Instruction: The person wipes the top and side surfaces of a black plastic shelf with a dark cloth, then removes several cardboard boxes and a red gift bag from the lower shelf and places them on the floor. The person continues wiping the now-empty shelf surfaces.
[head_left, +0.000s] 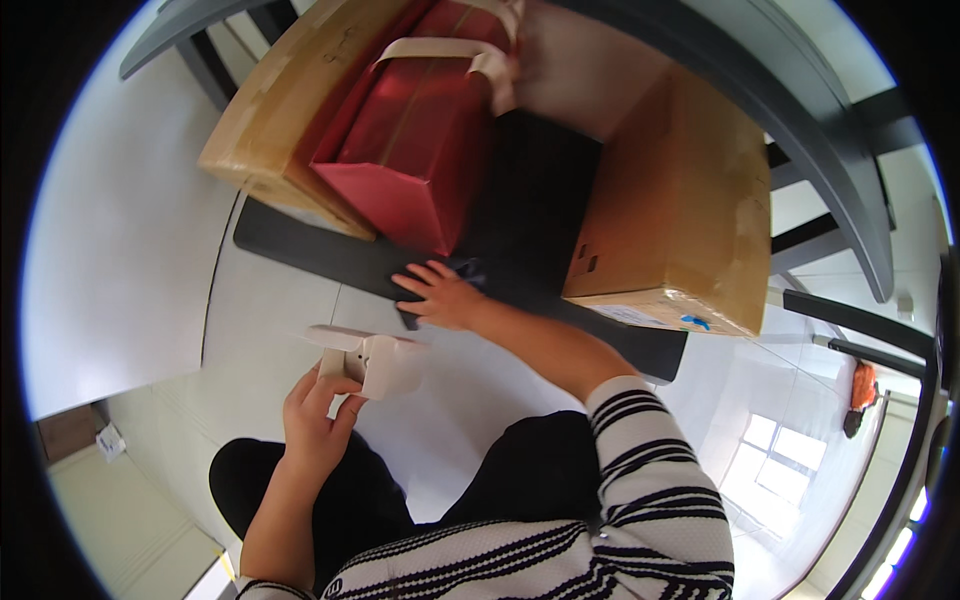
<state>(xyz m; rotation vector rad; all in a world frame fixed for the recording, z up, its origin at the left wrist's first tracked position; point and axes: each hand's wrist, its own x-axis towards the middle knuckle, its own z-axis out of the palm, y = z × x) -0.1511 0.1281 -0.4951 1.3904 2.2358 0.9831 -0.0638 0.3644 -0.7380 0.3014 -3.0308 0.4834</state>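
Note:
My left hand grips a small white box by its side, with a flap standing out and dark dots on an inner face. My right hand is spread, palm down, at the front edge of a low black shelf. Under or beside it lies a dark, crumpled item, partly covered; whether my fingers touch it I cannot tell. Just beyond that hand is a red box with pale ribbon handles.
A taped cardboard box stands left of the red box, another cardboard box on the shelf's right. A grey curved table edge arches overhead. An orange and dark item lies far right, a small white item far left.

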